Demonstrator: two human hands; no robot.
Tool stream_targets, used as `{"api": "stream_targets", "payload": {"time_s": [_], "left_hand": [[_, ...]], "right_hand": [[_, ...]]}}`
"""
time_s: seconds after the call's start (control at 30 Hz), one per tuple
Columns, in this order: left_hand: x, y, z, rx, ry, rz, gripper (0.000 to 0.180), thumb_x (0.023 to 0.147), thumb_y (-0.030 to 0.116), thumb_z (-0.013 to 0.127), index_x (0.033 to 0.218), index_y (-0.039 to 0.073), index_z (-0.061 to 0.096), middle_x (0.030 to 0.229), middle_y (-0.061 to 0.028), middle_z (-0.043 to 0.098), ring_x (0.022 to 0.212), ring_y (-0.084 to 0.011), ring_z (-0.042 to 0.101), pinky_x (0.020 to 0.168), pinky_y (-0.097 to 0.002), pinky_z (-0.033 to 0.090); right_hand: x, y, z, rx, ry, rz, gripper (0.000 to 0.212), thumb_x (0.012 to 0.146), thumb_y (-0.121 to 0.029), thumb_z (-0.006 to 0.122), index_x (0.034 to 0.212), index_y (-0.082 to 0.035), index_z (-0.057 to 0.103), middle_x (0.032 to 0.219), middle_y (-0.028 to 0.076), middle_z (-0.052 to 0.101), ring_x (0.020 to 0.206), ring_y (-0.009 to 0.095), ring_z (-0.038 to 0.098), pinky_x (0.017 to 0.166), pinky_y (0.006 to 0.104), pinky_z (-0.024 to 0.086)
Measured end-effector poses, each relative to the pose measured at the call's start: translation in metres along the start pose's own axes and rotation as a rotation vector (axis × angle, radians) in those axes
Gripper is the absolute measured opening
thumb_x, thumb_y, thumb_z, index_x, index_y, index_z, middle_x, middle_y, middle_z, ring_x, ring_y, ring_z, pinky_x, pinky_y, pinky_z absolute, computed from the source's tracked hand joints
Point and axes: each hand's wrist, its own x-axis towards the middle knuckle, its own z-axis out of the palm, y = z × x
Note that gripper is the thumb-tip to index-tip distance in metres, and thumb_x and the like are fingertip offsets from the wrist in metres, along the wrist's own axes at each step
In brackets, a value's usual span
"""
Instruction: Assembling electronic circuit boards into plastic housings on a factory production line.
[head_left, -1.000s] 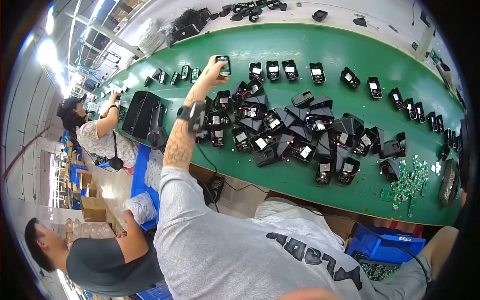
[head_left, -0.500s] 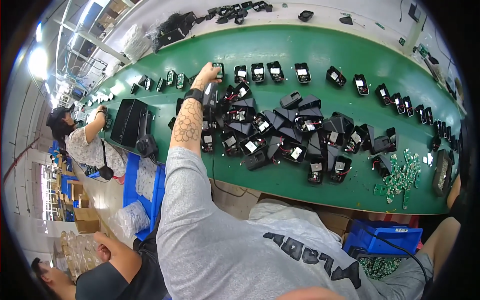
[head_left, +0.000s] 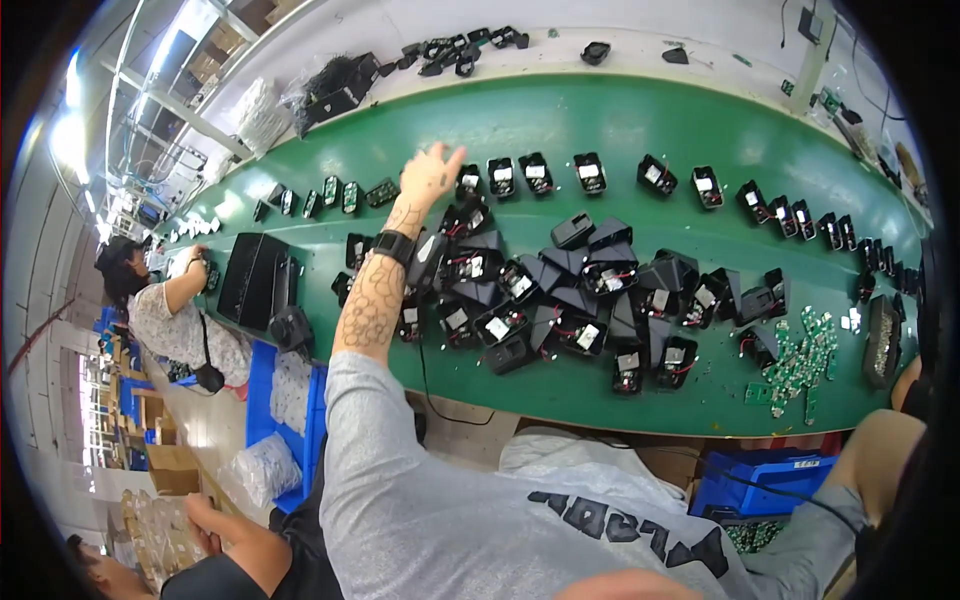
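Observation:
My left hand (head_left: 430,172), with a dark watch on the wrist, reaches over the far part of the green table. Its fingers are apart and I see nothing held in them. Just left of it lies a black case (head_left: 380,192) with a green circuit board inside. Close on its right stands an open black case (head_left: 467,181), first of a spaced row. Beneath my forearm and to its right spreads a heap of black cases (head_left: 585,330) with white parts and red wires. My right hand is out of view.
Loose green circuit boards (head_left: 805,360) lie at the right, beside a long dark tray (head_left: 882,342). A black bin (head_left: 255,262) stands at the left, near a co-worker (head_left: 165,310). Blue crates (head_left: 262,400) are below the table edge; another person sits at lower left.
My left hand was on a black case with a green board; now its fingers are spread and no case shows in them. The whole view has shifted slightly.

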Motion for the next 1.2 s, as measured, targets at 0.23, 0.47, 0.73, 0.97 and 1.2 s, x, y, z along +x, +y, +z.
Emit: {"api": "stream_targets", "payload": {"time_s": [0.23, 0.47, 0.73, 0.97, 1.2], "left_hand": [[-0.011, 0.045, -0.014, -0.379, -0.477, -0.14, 0.099, 0.069, 0.076, 0.058, 0.146, 0.019, 0.031, 0.141, -0.0317, 0.033, 0.13, -0.0437, 0.037, 0.083, -0.0514, 0.052], [-0.018, 0.119, -0.003, -0.33, -0.562, 0.066, 0.107, 0.058, 0.069, 0.075, 0.146, 0.029, 0.03, 0.146, -0.0258, 0.019, 0.131, -0.0464, 0.027, 0.072, -0.0417, 0.058], [0.0, 0.163, 0.035, -0.17, -0.425, 0.3, 0.118, 0.047, 0.061, 0.083, 0.146, 0.031, 0.026, 0.142, -0.0329, 0.024, 0.13, -0.0525, 0.027, 0.105, -0.0565, 0.029], [-0.013, 0.206, 0.05, -0.277, -0.344, 0.473, 0.096, 0.053, 0.032, 0.081, 0.137, 0.031, 0.035, 0.125, -0.0271, 0.041, 0.112, -0.0493, 0.043, 0.099, -0.0515, 0.036], [-0.012, 0.204, 0.056, -0.36, -0.38, 0.512, 0.087, 0.056, 0.027, 0.079, 0.134, 0.027, 0.042, 0.116, -0.0255, 0.047, 0.108, -0.0397, 0.05, 0.094, -0.0494, 0.04]], "right_hand": [[0.01, -0.012, 0.0, -0.226, 0.099, 0.299, 0.074, 0.086, -0.049, 0.06, 0.141, -0.005, 0.039, 0.147, 0.018, 0.033, 0.137, 0.031, 0.03, 0.111, 0.0433, 0.026], [-0.016, 0.112, 0.105, -0.356, -0.187, 1.014, 0.107, 0.069, -0.079, 0.053, 0.148, -0.012, 0.024, 0.145, 0.03, 0.026, 0.133, 0.047, 0.028, 0.105, 0.0544, 0.031], [0.017, 0.096, 0.135, -0.228, -0.229, 0.874, 0.108, 0.061, -0.081, 0.058, 0.144, -0.014, 0.036, 0.142, 0.033, 0.028, 0.134, 0.048, 0.024, 0.108, 0.0539, 0.025], [0.013, 0.097, 0.158, -0.24, -0.246, 0.647, 0.102, 0.049, -0.064, 0.078, 0.139, -0.03, 0.044, 0.133, 0.03, 0.038, 0.12, 0.049, 0.037, 0.104, 0.0494, 0.032], [0.012, 0.093, 0.139, -0.042, -0.356, 0.725, 0.094, 0.052, -0.055, 0.083, 0.133, -0.021, 0.051, 0.128, 0.015, 0.051, 0.107, 0.031, 0.056, 0.07, 0.0415, 0.053]]}}
